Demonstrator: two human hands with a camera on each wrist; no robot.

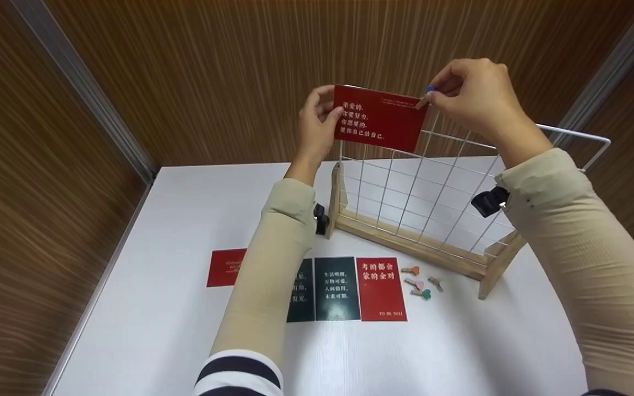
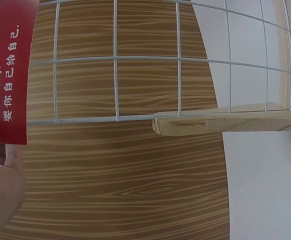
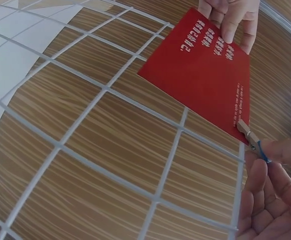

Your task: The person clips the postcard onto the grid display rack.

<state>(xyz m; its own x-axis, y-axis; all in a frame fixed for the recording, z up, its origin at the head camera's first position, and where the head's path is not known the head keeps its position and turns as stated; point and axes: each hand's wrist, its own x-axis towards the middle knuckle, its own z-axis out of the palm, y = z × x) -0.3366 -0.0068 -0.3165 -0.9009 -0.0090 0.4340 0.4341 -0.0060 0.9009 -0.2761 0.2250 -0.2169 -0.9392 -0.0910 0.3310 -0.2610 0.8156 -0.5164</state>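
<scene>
"Red is covering the raised card (image 1: 386,121). What is its white writing saying?"

"It is reading 亲爱的, 你要努力, 你想要的, 要你自己给自己; tiny print is running near one corner, too small for me."

"And the others, lying below?"

"One red card (image 1: 383,300) is showing 考的都会 蒙的全对 and TO BE NO.1. The dark green card (image 1: 338,305) beside it is showing 生活明朗, 万物可爱, 人间值得, 未来可期. The left sleeve (image 1: 262,269) is partly hiding another dark card (image 1: 307,312)."

"How is the raised one looking?"

"Flat, rectangular, slanting a little, and sitting in front of the top of a white wire grid (image 3: 105,89). The left hand (image 1: 317,121) is pinching its left edge, thumb in front. The right hand (image 1: 476,91) is pinching a wooden clothespin (image 3: 249,134) with a blue end, and that is meeting the upper right corner. Whether it is also catching the wire, I can't tell."

"And the surroundings?"

"The grid's wooden base (image 1: 413,242) is standing on a white table (image 1: 185,220); four more small clips (image 1: 415,270) are lying near it. Brown wood-grain panelling (image 1: 240,66) is rising behind."
</scene>
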